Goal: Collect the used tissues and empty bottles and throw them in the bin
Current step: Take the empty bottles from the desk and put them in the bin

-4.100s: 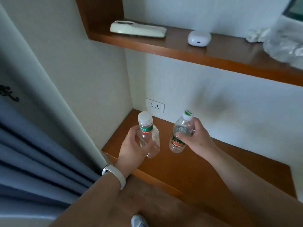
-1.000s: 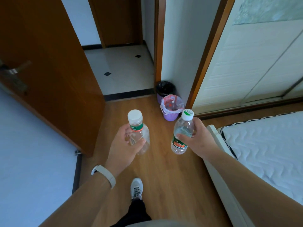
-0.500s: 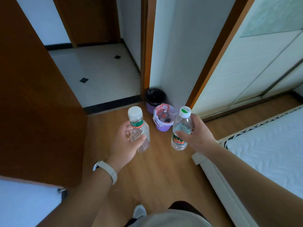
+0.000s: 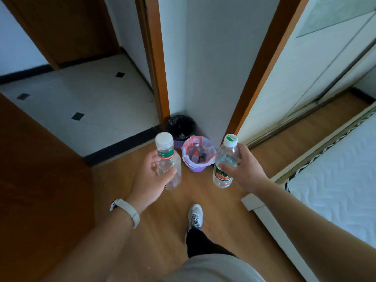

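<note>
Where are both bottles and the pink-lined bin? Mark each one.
left-hand bottle [image 4: 164, 139]: head view, on its white cap.
right-hand bottle [image 4: 222, 175]: head view, on its green and red label.
pink-lined bin [image 4: 197, 169]: head view, on its purple outer wall.

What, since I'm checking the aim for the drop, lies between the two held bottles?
In the head view, the purple bin with a pale liner shows between the left-hand bottle and the right-hand bottle, standing on the floor beyond them.
</note>
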Tool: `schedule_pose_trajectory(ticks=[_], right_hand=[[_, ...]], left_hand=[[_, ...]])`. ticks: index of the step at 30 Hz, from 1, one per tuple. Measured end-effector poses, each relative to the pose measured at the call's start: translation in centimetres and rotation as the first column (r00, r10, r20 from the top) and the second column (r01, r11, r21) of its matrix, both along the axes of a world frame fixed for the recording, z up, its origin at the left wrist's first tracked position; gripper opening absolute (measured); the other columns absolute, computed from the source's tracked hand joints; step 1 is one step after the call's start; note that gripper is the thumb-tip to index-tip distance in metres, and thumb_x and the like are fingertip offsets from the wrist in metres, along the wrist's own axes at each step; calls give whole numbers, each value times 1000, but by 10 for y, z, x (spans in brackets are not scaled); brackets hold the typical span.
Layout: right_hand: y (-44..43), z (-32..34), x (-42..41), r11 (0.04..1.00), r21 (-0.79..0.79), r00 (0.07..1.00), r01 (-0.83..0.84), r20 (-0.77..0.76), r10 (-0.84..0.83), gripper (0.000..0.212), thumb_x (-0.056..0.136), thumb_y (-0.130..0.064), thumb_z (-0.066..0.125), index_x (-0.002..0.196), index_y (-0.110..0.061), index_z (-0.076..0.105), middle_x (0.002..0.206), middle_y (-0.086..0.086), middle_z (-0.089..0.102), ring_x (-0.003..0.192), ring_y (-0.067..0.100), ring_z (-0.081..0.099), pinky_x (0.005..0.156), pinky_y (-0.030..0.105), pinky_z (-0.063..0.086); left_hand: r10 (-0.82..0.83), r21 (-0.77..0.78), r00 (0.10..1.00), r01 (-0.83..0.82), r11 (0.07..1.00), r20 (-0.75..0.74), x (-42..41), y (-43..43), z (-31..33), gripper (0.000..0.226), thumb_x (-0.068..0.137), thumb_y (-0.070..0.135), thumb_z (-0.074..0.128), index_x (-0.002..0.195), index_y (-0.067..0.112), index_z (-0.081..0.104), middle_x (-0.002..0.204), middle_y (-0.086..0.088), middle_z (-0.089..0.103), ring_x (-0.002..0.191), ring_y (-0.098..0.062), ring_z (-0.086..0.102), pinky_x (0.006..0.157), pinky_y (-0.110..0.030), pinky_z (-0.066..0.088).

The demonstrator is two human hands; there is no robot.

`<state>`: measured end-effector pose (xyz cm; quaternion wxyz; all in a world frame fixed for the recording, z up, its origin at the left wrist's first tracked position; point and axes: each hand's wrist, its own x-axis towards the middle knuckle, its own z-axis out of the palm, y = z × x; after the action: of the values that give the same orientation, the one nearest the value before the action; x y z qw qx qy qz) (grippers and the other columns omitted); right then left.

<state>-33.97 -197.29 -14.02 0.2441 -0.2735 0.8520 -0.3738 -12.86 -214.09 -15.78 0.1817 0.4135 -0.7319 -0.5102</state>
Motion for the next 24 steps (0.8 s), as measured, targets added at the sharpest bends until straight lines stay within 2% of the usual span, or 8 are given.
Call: schedule_pose_trajectory(ticks=[4, 7, 10, 12, 15, 17, 22, 24], right_hand=[[-48, -7, -51, 1000, 1, 1000, 16, 10, -16, 56, 74, -40, 78, 117, -34, 44, 103, -14, 58, 93, 11, 62, 71, 24, 51], [-77, -8, -90, 1000, -16, 1000, 11, 14, -11, 52, 72, -45, 75, 111, -40, 41, 104, -13, 58, 92, 12, 62, 77, 31, 56], [-100, -7, -124, 1000, -20, 1000, 16, 0, -16, 52, 73, -44, 76, 111, -38, 41, 107, -10, 59, 92, 13, 61, 78, 32, 55], [-114, -8, -140, 1000, -3, 1000, 24, 0, -24, 54, 73, -43, 77, 113, -35, 42, 107, -10, 59, 92, 12, 61, 76, 29, 53], [-130, -11, -154, 997, 48, 998, 54, 8, -54, 54, 74, -43, 77, 113, -36, 40, 103, -13, 57, 90, 11, 61, 71, 24, 50], [-141, -15, -162, 994, 79, 997, 78, 15, -79, 54, 74, -44, 77, 113, -36, 40, 102, -15, 57, 90, 9, 61, 71, 24, 50], [-170, -32, -179, 975, 141, 985, 171, 5, -174, 52, 72, -45, 77, 110, -37, 41, 101, -14, 58, 91, 12, 61, 81, 37, 55], [-185, -35, -183, 963, 169, 977, 210, 7, -214, 52, 72, -45, 77, 111, -36, 43, 102, -14, 58, 92, 12, 60, 83, 40, 55]], left_hand=[[-42, 8, 999, 41, 999, 19, -60, -48, 11, 62, 78, 25, 79, 129, 34, 45, 121, 16, 57, 113, -4, 53, 92, -24, 41], [-78, 3, 996, 78, 997, 41, -104, -80, 14, 62, 79, 27, 78, 132, 32, 46, 120, 16, 59, 110, -6, 56, 95, -29, 44], [-95, -6, 995, 96, 995, 39, -142, -109, 13, 63, 79, 30, 77, 134, 32, 45, 121, 16, 58, 112, -6, 55, 97, -32, 45], [-120, -2, 992, 120, 993, 41, -159, -122, 11, 64, 79, 32, 77, 134, 33, 45, 121, 18, 58, 112, -5, 55, 94, -29, 45], [-172, 35, 984, 170, 985, 45, -176, -140, 10, 60, 81, 31, 77, 130, 37, 43, 120, 19, 57, 108, -2, 56, 83, -18, 44], [-201, 51, 978, 199, 979, 50, -189, -156, 4, 58, 81, 30, 76, 128, 38, 42, 119, 18, 58, 106, -2, 57, 80, -17, 44], [-278, 69, 960, 274, 959, 47, -226, -203, -19, 55, 80, 27, 77, 124, 34, 45, 114, 16, 59, 103, 1, 57, 82, -17, 45], [-321, 86, 946, 317, 945, 45, -240, -225, -32, 57, 80, 29, 78, 127, 31, 46, 116, 14, 60, 105, -1, 58, 86, -22, 47]])
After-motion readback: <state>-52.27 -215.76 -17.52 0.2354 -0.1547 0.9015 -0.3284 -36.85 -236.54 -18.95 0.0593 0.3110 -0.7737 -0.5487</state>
